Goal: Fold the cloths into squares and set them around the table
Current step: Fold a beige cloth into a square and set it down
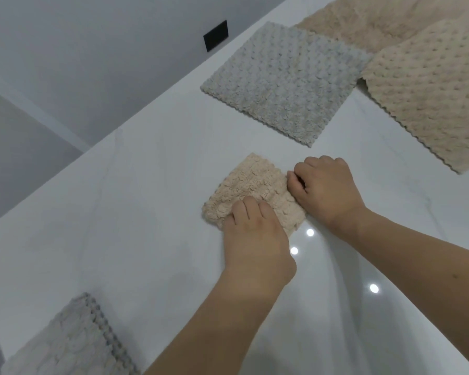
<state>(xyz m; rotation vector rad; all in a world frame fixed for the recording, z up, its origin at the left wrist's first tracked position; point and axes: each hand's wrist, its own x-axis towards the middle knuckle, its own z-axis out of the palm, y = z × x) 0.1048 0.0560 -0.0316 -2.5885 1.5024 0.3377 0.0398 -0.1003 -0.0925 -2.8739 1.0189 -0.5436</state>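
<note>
Both hands, left point(255, 234) and right point(326, 189), pinch the folded peach cloth point(251, 185); bare worktop point(136, 201) lies open toward its left edge.

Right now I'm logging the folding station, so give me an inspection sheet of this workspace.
Surface: glossy white table, ceiling lights reflected.
Job's things: small folded peach cloth under both hands; grey cloth flat; beige cloth flat, overlapping a tan cloth; folded pale grey cloth at near edge.
Clutter: nothing seen.
Hands: left hand pressing the peach cloth; right hand pinching its edge.
Cables: nothing seen.
Surroundings: grey wall, black wall plate.
</note>
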